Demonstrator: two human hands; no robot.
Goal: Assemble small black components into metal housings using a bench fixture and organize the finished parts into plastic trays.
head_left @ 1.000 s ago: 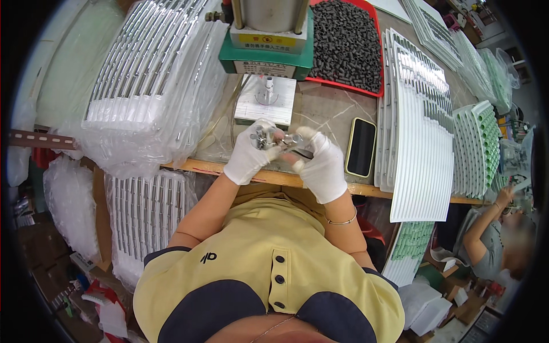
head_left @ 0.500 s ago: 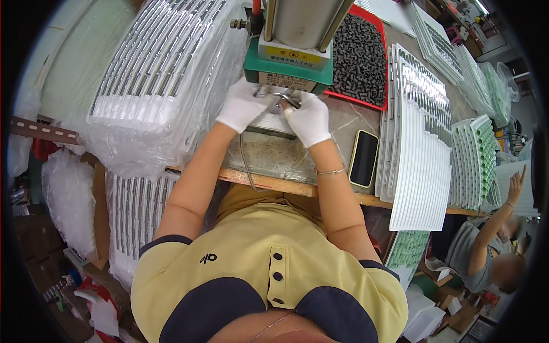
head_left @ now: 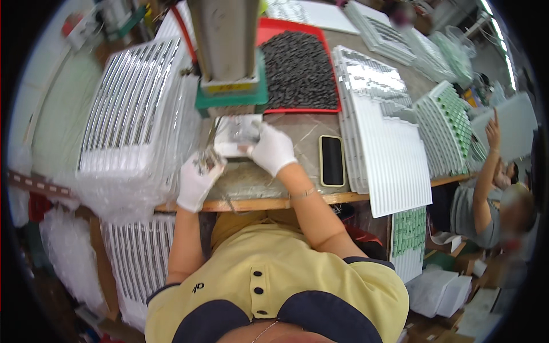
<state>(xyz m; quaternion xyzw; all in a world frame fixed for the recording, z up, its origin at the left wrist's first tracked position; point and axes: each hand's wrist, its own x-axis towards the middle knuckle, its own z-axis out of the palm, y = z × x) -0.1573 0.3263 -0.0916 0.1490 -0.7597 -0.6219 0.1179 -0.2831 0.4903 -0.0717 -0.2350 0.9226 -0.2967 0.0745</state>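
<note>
My left hand point(head_left: 197, 180), in a white glove with bare fingertips showing, is closed around a small shiny metal part point(head_left: 213, 160) near the table's front edge. Blur hides the part's exact shape. My right hand point(head_left: 272, 150), also gloved, is at the right side of the pale base plate point(head_left: 230, 150) of a bench press. Its fingers are bent over the plate, and motion smears them, so any held thing cannot be made out. Above the plate stands the press's green head point(head_left: 206, 102) with a grey cylinder point(head_left: 223, 40).
A red tray point(head_left: 338, 97) of small black tubular pieces sits behind right. A phone point(head_left: 331, 161) lies right of my hand. White racks point(head_left: 394, 166) stand further right; wrapped racks of metal rods point(head_left: 120, 114) stand left. Another person's raised hand point(head_left: 493, 134) is at far right.
Both hands have come out from under the press head. My left hand has moved toward me and left with the metal part; my right hand stays by the plate. The view has shifted.
</note>
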